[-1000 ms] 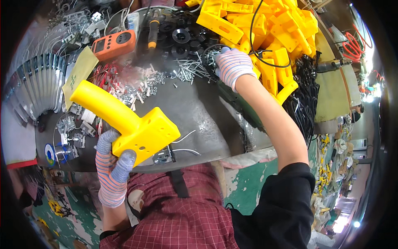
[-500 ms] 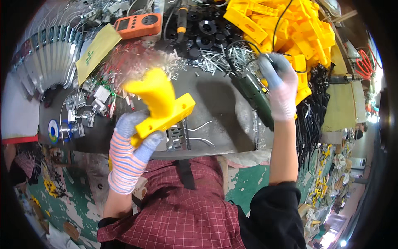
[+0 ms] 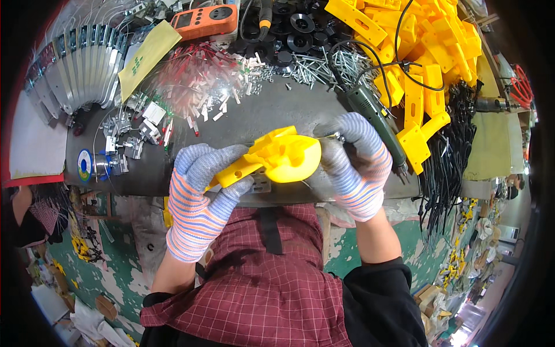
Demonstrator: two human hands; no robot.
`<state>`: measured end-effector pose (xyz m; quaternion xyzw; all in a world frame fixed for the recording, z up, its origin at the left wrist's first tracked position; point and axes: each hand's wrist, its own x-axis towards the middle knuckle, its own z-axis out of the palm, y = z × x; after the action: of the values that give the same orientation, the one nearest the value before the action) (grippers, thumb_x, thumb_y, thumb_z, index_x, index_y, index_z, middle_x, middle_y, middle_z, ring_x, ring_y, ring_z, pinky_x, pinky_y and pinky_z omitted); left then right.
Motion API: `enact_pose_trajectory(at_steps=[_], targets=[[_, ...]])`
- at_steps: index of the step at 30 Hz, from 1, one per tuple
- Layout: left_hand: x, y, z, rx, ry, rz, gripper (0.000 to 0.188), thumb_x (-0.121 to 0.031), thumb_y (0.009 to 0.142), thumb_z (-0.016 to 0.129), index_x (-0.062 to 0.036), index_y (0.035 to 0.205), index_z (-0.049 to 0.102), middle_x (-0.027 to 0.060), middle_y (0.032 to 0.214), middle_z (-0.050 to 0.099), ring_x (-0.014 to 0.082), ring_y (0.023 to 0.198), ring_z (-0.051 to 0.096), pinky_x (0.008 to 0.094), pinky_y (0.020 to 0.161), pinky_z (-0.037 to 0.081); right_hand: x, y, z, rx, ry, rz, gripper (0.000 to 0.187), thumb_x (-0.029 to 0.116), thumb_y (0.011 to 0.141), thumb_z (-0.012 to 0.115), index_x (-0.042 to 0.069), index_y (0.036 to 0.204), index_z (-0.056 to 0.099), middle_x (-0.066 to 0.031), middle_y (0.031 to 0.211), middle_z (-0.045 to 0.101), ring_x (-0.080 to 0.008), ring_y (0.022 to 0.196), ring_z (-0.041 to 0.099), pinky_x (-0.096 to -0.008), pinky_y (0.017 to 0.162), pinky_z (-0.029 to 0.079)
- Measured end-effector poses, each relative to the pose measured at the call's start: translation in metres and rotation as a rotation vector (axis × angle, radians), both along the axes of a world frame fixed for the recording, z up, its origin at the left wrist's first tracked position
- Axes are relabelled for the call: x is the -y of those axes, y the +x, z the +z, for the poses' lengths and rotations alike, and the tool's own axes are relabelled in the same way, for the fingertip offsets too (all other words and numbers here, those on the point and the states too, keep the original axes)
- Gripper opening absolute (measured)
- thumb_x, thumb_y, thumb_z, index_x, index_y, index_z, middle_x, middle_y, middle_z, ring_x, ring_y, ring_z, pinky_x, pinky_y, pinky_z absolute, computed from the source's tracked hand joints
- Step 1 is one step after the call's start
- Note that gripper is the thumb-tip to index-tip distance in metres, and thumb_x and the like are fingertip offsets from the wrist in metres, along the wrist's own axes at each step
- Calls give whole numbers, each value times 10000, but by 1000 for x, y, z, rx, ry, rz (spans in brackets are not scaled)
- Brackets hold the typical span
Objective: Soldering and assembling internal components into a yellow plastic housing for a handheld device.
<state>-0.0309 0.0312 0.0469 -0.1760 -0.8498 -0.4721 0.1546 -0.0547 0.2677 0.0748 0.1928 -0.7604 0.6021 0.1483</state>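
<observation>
My left hand (image 3: 207,194), in a striped knit glove, is closed on a yellow plastic handle part (image 3: 298,159). It holds the part by its flat flange, with the rounded, hollowed end facing right. Just right of that end, my right hand (image 3: 358,165) is closed in a pinch, in a matching glove. A small shiny metal bit (image 3: 336,136) shows at its fingertips, too small to name. Below the yellow part, a slotted metal plate (image 3: 263,184) lies mostly hidden on the dark worktop (image 3: 231,128). The dark green electric screwdriver (image 3: 376,118) lies to the right of my right hand.
Loose screws (image 3: 318,70) and black round parts (image 3: 300,40) lie at the back. Yellow housings (image 3: 430,43) are heaped back right, above black cables (image 3: 448,150). An orange meter (image 3: 205,22), small wired parts (image 3: 199,78), curved metal strips (image 3: 87,72) and a solder spool (image 3: 87,166) fill the left.
My left hand has tipped the yellow handle part over, so its hollowed end faces right. My right hand has come down and left from near the screwdriver and screws to beside it.
</observation>
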Motion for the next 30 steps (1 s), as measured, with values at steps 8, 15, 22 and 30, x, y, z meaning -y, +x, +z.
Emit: enact_pose_trajectory(at_steps=[8,15,22,30], targets=[[-9,-6,2,-41,-118,68,390,-139,710,817,-88,1076,691,99,910,635,309,847,576,387,775,475,15,-2,-22,144,89,-139,156,52,802,690,27,952,653,-133,783,616,-319,739,610,-390,673,493],[-9,-4,-6,109,72,93,413,-147,722,810,-58,1101,670,114,948,659,310,888,608,388,782,493,11,19,17,279,-121,-190,180,120,878,717,-6,997,668,-79,883,692,-136,791,662,-260,719,519],[-17,-3,-1,63,12,50,450,-143,698,810,-65,1117,665,106,989,654,317,900,601,399,794,492,27,24,12,-25,50,-136,198,98,797,787,37,970,712,-78,833,710,-168,688,682,-286,624,520],[-14,-6,-1,-53,-70,128,444,-149,695,797,-86,1115,669,94,1004,654,304,896,597,406,799,488,40,23,14,-143,348,-155,138,166,785,790,87,865,710,-86,747,679,-256,609,647,-348,569,501]])
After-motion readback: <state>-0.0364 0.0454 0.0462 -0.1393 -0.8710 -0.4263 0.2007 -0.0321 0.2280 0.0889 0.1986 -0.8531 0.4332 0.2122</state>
